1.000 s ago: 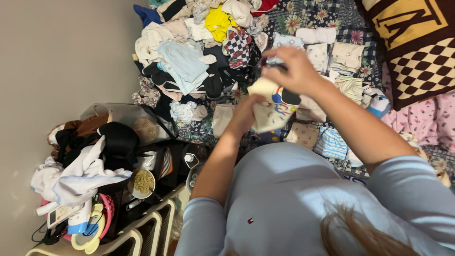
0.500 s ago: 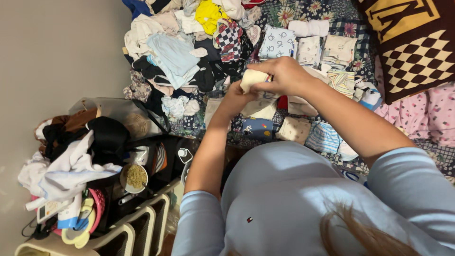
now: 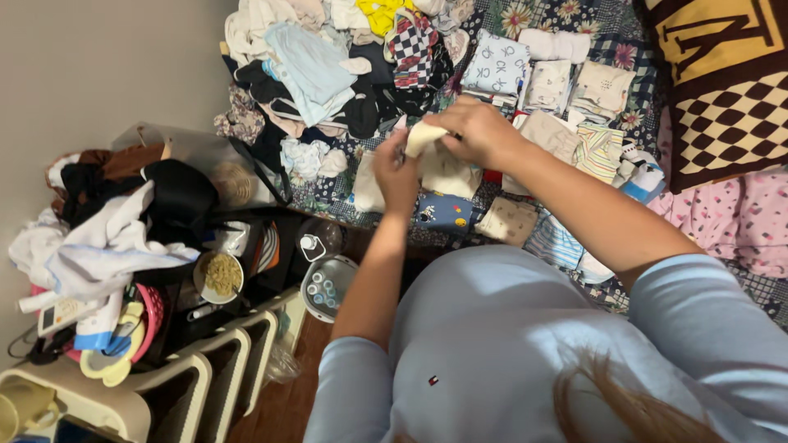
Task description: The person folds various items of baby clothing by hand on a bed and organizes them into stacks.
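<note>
left hand [image 3: 396, 168]: fingers curled, pinching the lower edge of a small cream garment [image 3: 423, 138]
right hand [image 3: 476, 131]: fingers pressed together over the garment's upper end, gripping it (fingertips hidden under the cloth, so exact pinch unclear)
garment position: held in the air between both hands, just above the folded row on the quilt [image 3: 501, 20], not resting on it
folded stacks: white-and-blue printed piece [image 3: 495, 66], cream pieces [image 3: 603, 86], striped piece [image 3: 599, 148], dark blue piece with small prints [image 3: 447, 212] right below the hands
unsorted heap [image 3: 328, 74]: pale blue, black, checkered and yellow clothes, near the left hand
risk 1: garment looks bunched, so a fold may come out uneven; cause = grip on one end only
risk 2: a forearm could brush the stacks below and knock them askew; cause = hands working close over them
risk 3: heap could spill into the folded row; cause = the two nearly touch
packages/labels: white bottle with blue base [image 3: 98, 328] on the cluttered shelf unit [image 3: 164, 385], lower left; label too small to tell
signs: large brown-and-gold checkered cushion [image 3: 722, 82], upper right, with bold gold shapes
other: bowl of pale food [image 3: 220, 275] beside a pink basket
</note>
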